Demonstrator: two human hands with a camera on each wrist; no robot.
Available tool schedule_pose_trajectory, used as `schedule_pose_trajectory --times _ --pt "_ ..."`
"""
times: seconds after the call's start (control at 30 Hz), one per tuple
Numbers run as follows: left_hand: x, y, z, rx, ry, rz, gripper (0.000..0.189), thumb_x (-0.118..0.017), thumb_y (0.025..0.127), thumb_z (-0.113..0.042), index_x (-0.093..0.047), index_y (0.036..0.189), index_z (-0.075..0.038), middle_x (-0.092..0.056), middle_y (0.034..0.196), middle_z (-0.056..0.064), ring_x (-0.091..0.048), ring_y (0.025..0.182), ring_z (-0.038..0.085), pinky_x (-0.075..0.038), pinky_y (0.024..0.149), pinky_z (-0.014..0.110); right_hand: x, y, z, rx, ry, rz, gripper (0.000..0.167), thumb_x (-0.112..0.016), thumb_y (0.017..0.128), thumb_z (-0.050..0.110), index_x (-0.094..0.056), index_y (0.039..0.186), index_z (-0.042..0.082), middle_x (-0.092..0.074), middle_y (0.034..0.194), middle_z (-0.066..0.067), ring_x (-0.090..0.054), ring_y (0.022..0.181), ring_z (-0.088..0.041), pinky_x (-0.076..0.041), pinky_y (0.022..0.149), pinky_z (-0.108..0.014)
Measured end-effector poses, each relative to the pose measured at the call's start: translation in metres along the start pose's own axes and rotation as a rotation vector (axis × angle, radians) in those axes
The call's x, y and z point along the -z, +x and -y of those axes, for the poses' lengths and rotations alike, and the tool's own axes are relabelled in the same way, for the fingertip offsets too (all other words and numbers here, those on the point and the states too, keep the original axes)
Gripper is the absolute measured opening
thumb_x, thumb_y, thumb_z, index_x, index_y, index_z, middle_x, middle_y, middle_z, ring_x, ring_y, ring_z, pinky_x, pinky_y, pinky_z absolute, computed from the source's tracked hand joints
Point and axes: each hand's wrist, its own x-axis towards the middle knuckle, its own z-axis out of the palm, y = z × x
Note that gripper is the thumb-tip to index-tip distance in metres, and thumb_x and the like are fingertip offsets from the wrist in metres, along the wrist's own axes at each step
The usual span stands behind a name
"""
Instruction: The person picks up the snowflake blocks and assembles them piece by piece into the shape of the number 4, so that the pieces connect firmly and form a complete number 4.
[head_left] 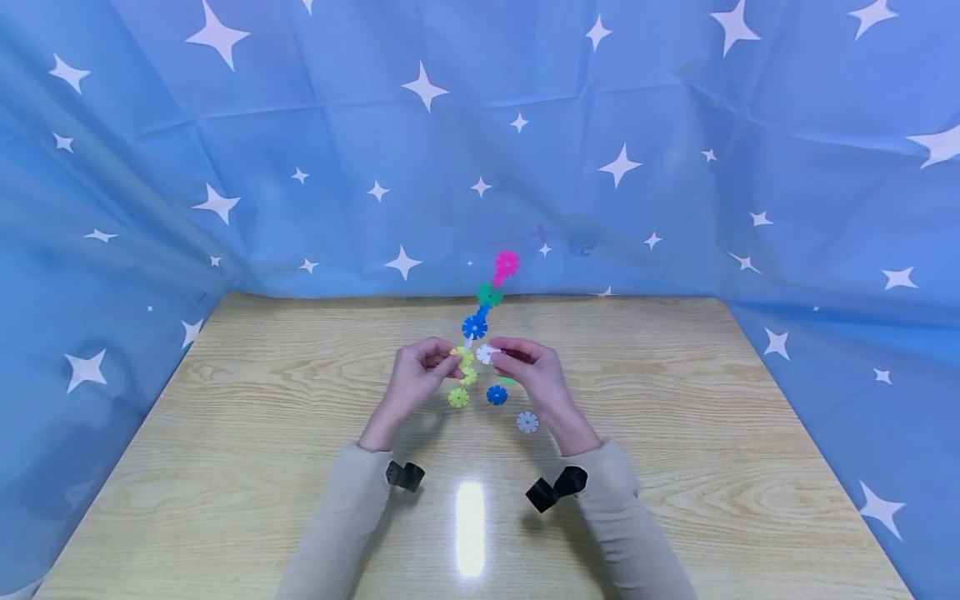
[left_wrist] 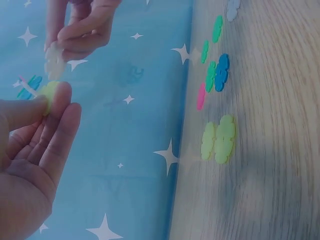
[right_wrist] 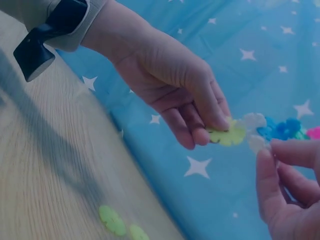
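My left hand [head_left: 422,368] pinches a yellow notched plastic disc [right_wrist: 231,134] between thumb and fingertips. That disc ends a raised chain of interlocking discs: a white disc [right_wrist: 254,120], blue ones [head_left: 475,326], a green disc [head_left: 490,295] and pink ones [head_left: 507,264] at the far end. With thumb and fingertips, my right hand [head_left: 534,372] holds a loose white disc [head_left: 485,354], close to the yellow disc. In the left wrist view that white disc [left_wrist: 54,62] is just above the yellow one; whether they touch, I cannot tell.
On the wooden table [head_left: 262,433] below the hands lie a yellow-green disc [head_left: 458,397], a blue disc [head_left: 497,395], a pale disc [head_left: 527,422] and others, a green disc [head_left: 507,381] partly covered by the right hand. A blue star-patterned cloth [head_left: 337,225] hangs behind.
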Motion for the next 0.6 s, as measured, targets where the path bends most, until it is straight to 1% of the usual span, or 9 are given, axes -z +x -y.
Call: schedule_pose_trajectory --times 0.07,0.17,0.23,0.3,0.37,0.43,0.53,0.6 --pt "0.000 0.000 0.000 0.008 -0.005 0.012 0.009 -0.061 0.087 0.005 -0.062 0.093 0.011 -0.065 0.081 0.027 -0.066 0.073 0.040 -0.058 0.064 0.024 -0.001 0.000 0.000 0.010 -0.003 0.003 0.031 -0.064 0.089 0.005 -0.060 0.116 -0.008 -0.065 0.096 -0.003 -0.063 0.077 -0.010 -0.056 0.082 -0.033" --pt "-0.001 0.000 -0.002 0.022 -0.013 0.028 0.009 -0.060 0.088 0.005 -0.061 0.094 0.012 -0.065 0.082 0.028 -0.065 0.075 0.044 -0.058 0.064 0.023 -0.002 0.000 0.000 0.021 -0.009 0.008 0.030 -0.063 0.089 0.004 -0.060 0.116 -0.009 -0.064 0.094 -0.003 -0.062 0.076 -0.010 -0.057 0.078 -0.029" --pt "-0.001 -0.001 -0.008 0.027 -0.018 0.039 0.010 -0.059 0.088 0.006 -0.061 0.094 0.014 -0.064 0.083 0.031 -0.064 0.077 0.047 -0.058 0.064 0.022 -0.003 0.000 0.000 0.023 -0.010 0.010 0.030 -0.063 0.089 0.003 -0.060 0.116 -0.010 -0.064 0.093 -0.003 -0.062 0.076 -0.010 -0.057 0.075 -0.026" --pt "-0.002 -0.004 -0.017 0.027 -0.018 0.048 0.010 -0.058 0.088 0.007 -0.060 0.094 0.015 -0.062 0.085 0.034 -0.063 0.077 0.048 -0.058 0.065 0.022 -0.003 0.001 0.000 0.022 -0.012 0.015 0.030 -0.063 0.088 0.003 -0.060 0.115 -0.010 -0.065 0.094 -0.003 -0.062 0.077 -0.010 -0.057 0.076 -0.026" --pt "-0.002 -0.007 -0.025 0.021 -0.013 0.052 0.009 -0.058 0.088 0.008 -0.059 0.093 0.016 -0.062 0.085 0.035 -0.067 0.073 0.039 -0.058 0.065 0.022 -0.003 0.002 -0.001 0.019 -0.016 0.018 0.030 -0.063 0.088 0.003 -0.060 0.115 -0.010 -0.065 0.094 -0.003 -0.062 0.078 -0.010 -0.057 0.076 -0.026" --pt "-0.002 -0.007 -0.023 0.021 -0.009 0.053 0.010 -0.058 0.088 0.008 -0.059 0.094 0.016 -0.062 0.086 0.035 -0.068 0.069 0.028 -0.058 0.064 0.023 -0.004 0.003 -0.002 0.016 -0.013 0.020 0.031 -0.063 0.088 0.003 -0.059 0.116 -0.010 -0.064 0.094 -0.003 -0.062 0.079 -0.010 -0.057 0.077 -0.026" --pt "-0.001 -0.004 -0.011 0.014 -0.010 0.043 0.011 -0.059 0.088 0.005 -0.060 0.095 0.014 -0.064 0.085 0.031 -0.068 0.067 0.023 -0.058 0.064 0.024 -0.007 0.004 -0.004 0.009 0.038 0.002 0.031 -0.062 0.089 0.001 -0.058 0.117 -0.012 -0.065 0.093 -0.002 -0.062 0.077 -0.009 -0.057 0.078 -0.027" --pt "-0.001 -0.001 -0.001 0.011 -0.012 0.036 0.011 -0.060 0.088 0.004 -0.061 0.095 0.013 -0.064 0.085 0.031 -0.068 0.070 0.033 -0.059 0.064 0.025 -0.010 0.004 -0.006 0.008 0.109 -0.020 0.032 -0.060 0.089 -0.002 -0.056 0.118 -0.014 -0.066 0.091 -0.001 -0.063 0.076 -0.009 -0.057 0.079 -0.028"
